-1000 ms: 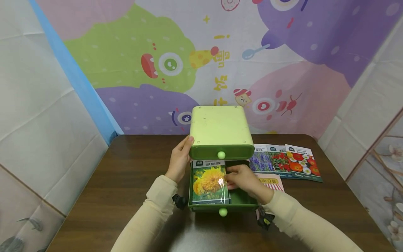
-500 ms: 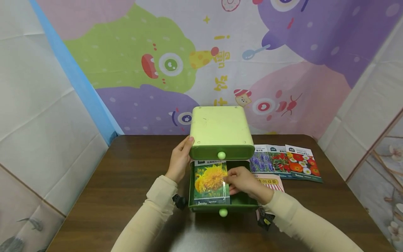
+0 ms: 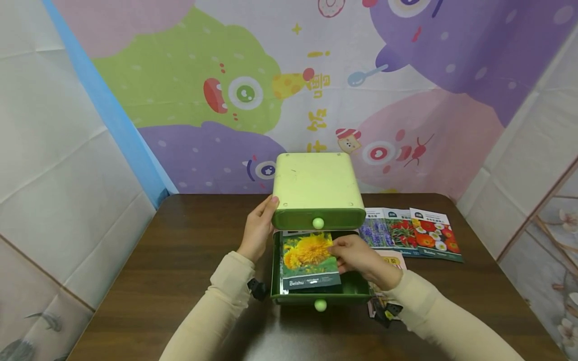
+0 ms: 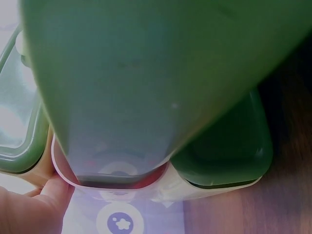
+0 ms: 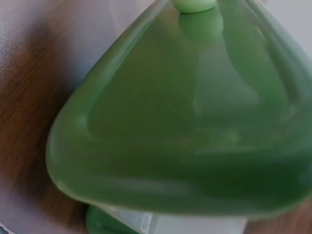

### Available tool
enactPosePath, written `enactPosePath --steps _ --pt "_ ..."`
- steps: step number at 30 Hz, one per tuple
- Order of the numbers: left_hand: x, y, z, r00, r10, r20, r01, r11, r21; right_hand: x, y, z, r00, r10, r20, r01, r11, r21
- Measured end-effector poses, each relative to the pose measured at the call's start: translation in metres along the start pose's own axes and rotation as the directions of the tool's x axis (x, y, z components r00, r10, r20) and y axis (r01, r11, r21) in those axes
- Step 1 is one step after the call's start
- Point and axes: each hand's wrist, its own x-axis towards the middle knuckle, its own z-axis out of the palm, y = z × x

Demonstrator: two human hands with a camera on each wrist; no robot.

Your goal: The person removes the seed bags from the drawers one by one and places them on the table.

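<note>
My left hand (image 3: 258, 228) holds the left front edge of a small cream cabinet (image 3: 316, 180) with green drawers. In the left wrist view, fingers (image 4: 56, 192) of that hand press against the casing beside the opening of the pulled-out drawer. That drawer (image 3: 358, 288), below the top one, has a round green knob (image 3: 320, 305). My right hand (image 3: 363, 258) pinches the right edge of a seed packet (image 3: 311, 258) with yellow sunflowers, tilted over the drawer. The right wrist view shows mostly the green drawer front (image 5: 180, 122); the hand itself is hidden there.
Right of the cabinet lie three flower seed packets: purple (image 3: 377, 228), red (image 3: 402, 234) and orange-white (image 3: 438, 238). A pink-striped packet (image 3: 397, 260) lies partly under the right forearm. The brown table (image 3: 189, 281) meets a cartoon cloth (image 3: 189, 90) at its back.
The right hand has pulled the sunflower packet to the right and toward me, so its lower edge now tilts and rises above the drawer floor. The left hand stays on the cabinet.
</note>
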Motion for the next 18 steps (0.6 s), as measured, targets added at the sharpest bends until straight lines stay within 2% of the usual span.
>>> enactPosePath --steps 12,18 --pt "0.001 -0.003 0.0 1.0 0.016 -0.003 -0.016 1.0 -0.014 -0.026 -0.005 -0.016 0.993 -0.003 0.122 -0.001 0.999 0.035" --pt "0.001 -0.002 0.0 1.0 0.02 -0.007 -0.02 1.0 -0.006 -0.038 -0.005 -0.023 0.992 0.017 0.129 -0.02 1.0 0.022"
